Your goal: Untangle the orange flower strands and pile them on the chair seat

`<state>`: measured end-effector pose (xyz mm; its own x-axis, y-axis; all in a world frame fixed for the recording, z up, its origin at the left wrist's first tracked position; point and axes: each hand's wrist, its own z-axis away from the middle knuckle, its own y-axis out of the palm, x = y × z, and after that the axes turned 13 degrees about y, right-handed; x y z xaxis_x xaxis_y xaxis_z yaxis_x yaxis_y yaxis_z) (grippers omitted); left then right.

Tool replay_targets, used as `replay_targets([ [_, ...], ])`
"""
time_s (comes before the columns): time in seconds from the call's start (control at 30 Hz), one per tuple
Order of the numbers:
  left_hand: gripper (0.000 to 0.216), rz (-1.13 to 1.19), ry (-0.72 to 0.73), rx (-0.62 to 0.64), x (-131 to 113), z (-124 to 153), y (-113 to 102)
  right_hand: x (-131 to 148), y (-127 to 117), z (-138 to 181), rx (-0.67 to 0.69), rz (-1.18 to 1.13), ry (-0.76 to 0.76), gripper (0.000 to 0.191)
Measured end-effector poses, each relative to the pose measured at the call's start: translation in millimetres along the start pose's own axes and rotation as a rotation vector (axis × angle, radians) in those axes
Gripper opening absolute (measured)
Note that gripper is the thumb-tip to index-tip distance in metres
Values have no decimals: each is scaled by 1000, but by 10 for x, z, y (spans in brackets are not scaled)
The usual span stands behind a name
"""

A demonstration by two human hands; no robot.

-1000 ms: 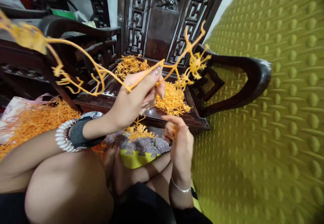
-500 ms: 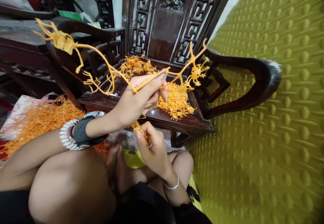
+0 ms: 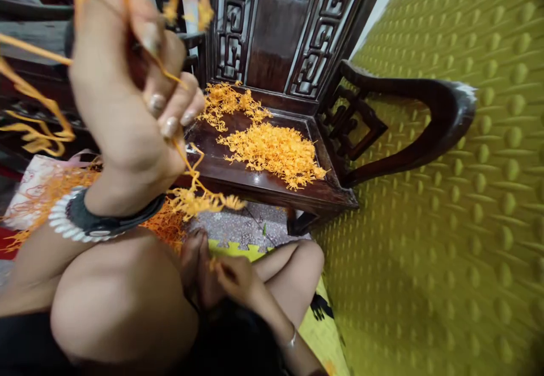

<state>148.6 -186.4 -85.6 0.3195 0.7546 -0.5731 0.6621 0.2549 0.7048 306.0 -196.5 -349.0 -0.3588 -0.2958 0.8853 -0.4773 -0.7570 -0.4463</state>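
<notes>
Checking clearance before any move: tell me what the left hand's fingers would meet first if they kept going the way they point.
Probably the loose orange plastic pieces on the dark carved wooden chair seat; the left hand is raised, so depth is uncertain.

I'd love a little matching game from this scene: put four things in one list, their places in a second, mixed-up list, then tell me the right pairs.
Things:
1. left hand
2. right hand
3. loose orange pile
4. white bracelet

Places:
A. on the dark wooden chair seat
B. low in the lap, by the knee
C. raised high, gripping an orange stem
D. around the left wrist

Pairs: 1-C, 2-B, 3-A, 4-D
</notes>
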Motion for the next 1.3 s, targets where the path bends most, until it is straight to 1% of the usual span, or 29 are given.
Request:
replay_targets([
  [0.07, 55, -86, 140, 136, 46, 48, 71, 47, -246, -89, -104, 33, 7, 23],
  [0.1, 55, -120, 151, 176, 62, 60, 92, 88, -363, -124, -157, 28, 6, 25],
  [0.2, 55, -114, 54, 211, 58, 47, 93, 251, -630, -172, -312, -117, 13, 23],
  [0.3, 55, -73, -106, 258, 24, -1, 39, 445, -794, -179, -412, -312, 19, 23],
  [0.37, 54, -39, -195, 265, 20, -32, 3, 577, -874, -184, -463, -427, -14, 19],
  [0.43, 53, -8, -252, 272, 38, -58, -24, 704, -932, -183, -484, -573, -98, 15],
  [0.5, 53, 14, -294, 293, 69, -74, -44, 820, -962, -163, -467, -706, -227, 19],
  [0.57, 53, 14, -326, 310, 104, -78, -58, 912, -964, -125, -470, -724, -364, 26],
  [0.63, 51, 8, -346, 308, 146, -70, -68, 968, -948, -91, -526, -633, -469, 37],
  [0.7, 49, 9, -361, 302, 196, -57, -76, 989, -929, -92, -587, -477, -541, 50],
  [0.77, 48, 21, -386, 305, 248, -49, -81, 998, -919, -133, -620, -298, -573, 62],
  [0.8, 48, 24, -403, 306, 270, -50, -82, 1003, -918, -162, -619, -209, -565, 65],
  [0.83, 48, 26, -419, 304, 285, -53, -83, 1008, -918, -192, -605, -128, -536, 64],
  [0.87, 48, 26, -431, 300, 292, -58, -82, 1010, -918, -220, -574, -60, -495, 59],
  [0.93, 48, 23, -441, 294, 282, -70, -79, 988, -906, -258, -477, 41, -439, 41],
  [0.97, 48, 20, -438, 292, 270, -71, -77, 956, -887, -268, -434, 71, -439, 35],
  [1.0, 48, 17, -426, 286, 259, -66, -76, 907, -857, -272, -412, 82, -462, 32],
  [1.03, 49, 14, -405, 272, 255, -53, -75, 842, -811, -269, -424, 63, -497, 34],
  [1.1, 48, 8, -352, 228, 289, 1, -76, 677, -671, -242, -516, -61, -498, 38],
  [1.17, 46, -3, -342, 192, 381, 78, -77, 493, -464, -177, -599, -194, -407, 42],
  [1.23, 43, -20, -428, 210, 488, 139, -72, 297, -201, -64, -657, -303, -246, 45],
  [1.3, 41, -37, -501, 241, 532, 144, -54, 68, 93, 93, -718, -403, -99, 49],
])
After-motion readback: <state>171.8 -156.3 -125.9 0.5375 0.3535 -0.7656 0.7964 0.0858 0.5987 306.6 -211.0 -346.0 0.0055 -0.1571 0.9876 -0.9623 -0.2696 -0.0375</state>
